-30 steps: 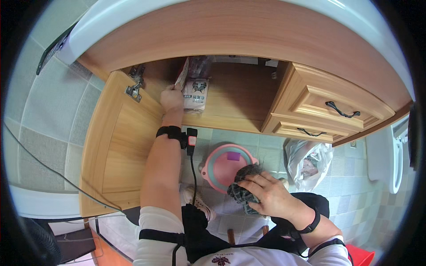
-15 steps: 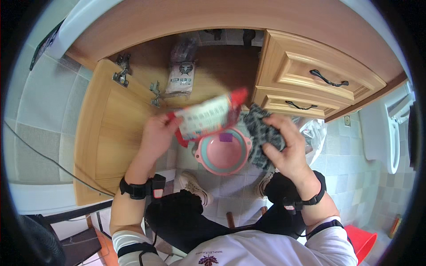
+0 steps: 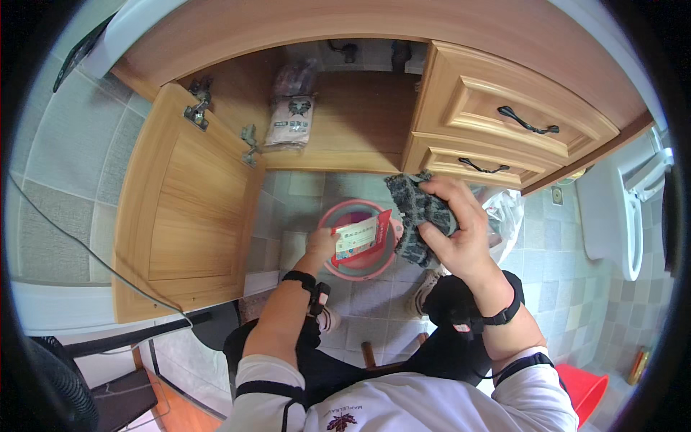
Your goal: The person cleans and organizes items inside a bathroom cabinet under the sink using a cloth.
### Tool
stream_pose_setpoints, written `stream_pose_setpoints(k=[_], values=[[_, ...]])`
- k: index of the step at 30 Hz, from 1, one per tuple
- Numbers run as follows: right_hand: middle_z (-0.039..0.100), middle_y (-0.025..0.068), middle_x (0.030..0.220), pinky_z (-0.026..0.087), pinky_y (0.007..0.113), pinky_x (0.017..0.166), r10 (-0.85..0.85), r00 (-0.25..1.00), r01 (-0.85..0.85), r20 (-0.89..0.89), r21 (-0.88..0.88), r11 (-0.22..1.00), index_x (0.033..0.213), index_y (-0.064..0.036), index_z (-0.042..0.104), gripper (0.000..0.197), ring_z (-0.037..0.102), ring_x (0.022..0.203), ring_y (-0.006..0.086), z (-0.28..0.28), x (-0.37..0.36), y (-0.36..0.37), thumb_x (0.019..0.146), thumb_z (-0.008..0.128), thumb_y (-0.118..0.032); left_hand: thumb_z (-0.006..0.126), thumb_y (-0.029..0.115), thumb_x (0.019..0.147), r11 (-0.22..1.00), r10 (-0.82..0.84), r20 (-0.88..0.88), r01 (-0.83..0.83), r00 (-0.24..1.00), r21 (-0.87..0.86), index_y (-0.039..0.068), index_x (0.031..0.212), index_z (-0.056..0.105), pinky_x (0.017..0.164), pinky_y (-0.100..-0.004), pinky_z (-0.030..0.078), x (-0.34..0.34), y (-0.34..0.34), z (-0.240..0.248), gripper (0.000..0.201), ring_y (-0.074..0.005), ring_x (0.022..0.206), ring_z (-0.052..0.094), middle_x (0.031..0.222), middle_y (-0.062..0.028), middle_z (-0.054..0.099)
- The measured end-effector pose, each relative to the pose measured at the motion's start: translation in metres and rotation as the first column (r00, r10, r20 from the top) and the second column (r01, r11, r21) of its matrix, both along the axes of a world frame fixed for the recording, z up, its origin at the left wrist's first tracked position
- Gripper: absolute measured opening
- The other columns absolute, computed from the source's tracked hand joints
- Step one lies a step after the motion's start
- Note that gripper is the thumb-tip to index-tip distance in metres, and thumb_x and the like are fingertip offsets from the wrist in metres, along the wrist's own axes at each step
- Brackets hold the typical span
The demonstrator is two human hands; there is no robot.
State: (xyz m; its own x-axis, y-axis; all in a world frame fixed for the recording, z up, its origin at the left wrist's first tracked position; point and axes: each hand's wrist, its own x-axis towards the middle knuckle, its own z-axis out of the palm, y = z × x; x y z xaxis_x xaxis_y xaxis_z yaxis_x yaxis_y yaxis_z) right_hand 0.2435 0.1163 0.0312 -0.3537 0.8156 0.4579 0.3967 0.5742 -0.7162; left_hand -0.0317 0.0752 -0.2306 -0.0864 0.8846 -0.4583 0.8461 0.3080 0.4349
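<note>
My left hand (image 3: 322, 248) is closed on one end of a red and white packet (image 3: 358, 236). The packet is tilted over a round pink basin (image 3: 362, 276) on the floor and covers part of it. To the right of the basin, my right hand (image 3: 464, 234) pinches a dark grey patterned cloth (image 3: 419, 216) between thumb and fingers. The cloth hangs bunched beside the basin's right handle.
Ahead stands an open wooden cabinet (image 3: 363, 119) with bagged packages (image 3: 290, 122) inside. Its door (image 3: 191, 209) swings out on the left; drawers (image 3: 525, 119) are at right. A clear plastic bag (image 3: 504, 219) lies beyond my right hand. A red bucket (image 3: 581, 392) stands at lower right.
My left hand has brought the packet down and nearer to me, low over the basin. My right hand still holds the cloth in nearly the same place.
</note>
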Motion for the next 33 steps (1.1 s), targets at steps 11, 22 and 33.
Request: stream_pose_setpoints(k=[11,22,33], values=[[0.059,0.0192,0.108,0.048,0.039,0.086,0.077,0.996,-0.075,0.042,-0.029,0.997,0.107,-0.0024,0.060,0.045,0.059,0.100,0.0359,-0.001,-0.012,-0.001,0.063,0.068,-0.001,0.059,0.029,0.090,0.654,0.475,0.560,-0.699,0.678,0.290,0.002,0.084,0.058,0.051,-0.0402,0.049,-0.082,0.116,0.036,0.028,-0.0262,0.063,0.062,0.082,-0.0131,0.062],[0.059,0.0166,0.107,0.050,0.039,0.079,0.232,0.971,-0.227,0.057,-0.079,0.971,0.105,-0.0028,0.062,0.047,0.059,0.091,0.0338,-0.004,-0.026,-0.004,0.058,0.071,-0.005,0.061,0.031,0.091,0.366,0.584,0.811,-0.901,0.027,-0.233,0.002,0.089,0.054,0.042,-0.0290,0.040,-0.107,0.179,0.081,0.029,-0.0171,0.050,0.051,0.072,-0.0073,0.056],[0.059,0.0181,0.109,0.048,0.037,0.086,0.149,0.984,-0.139,0.102,-0.103,0.985,0.106,-0.0019,0.060,0.043,0.059,0.099,0.0348,-0.011,-0.017,-0.008,0.064,0.068,-0.003,0.066,0.023,0.087,0.180,0.347,0.850,-0.862,-0.395,-0.474,0.003,0.100,0.059,0.053,-0.0283,0.047,-0.022,0.092,0.060,0.024,-0.0157,0.069,0.059,0.087,-0.0053,0.062]])
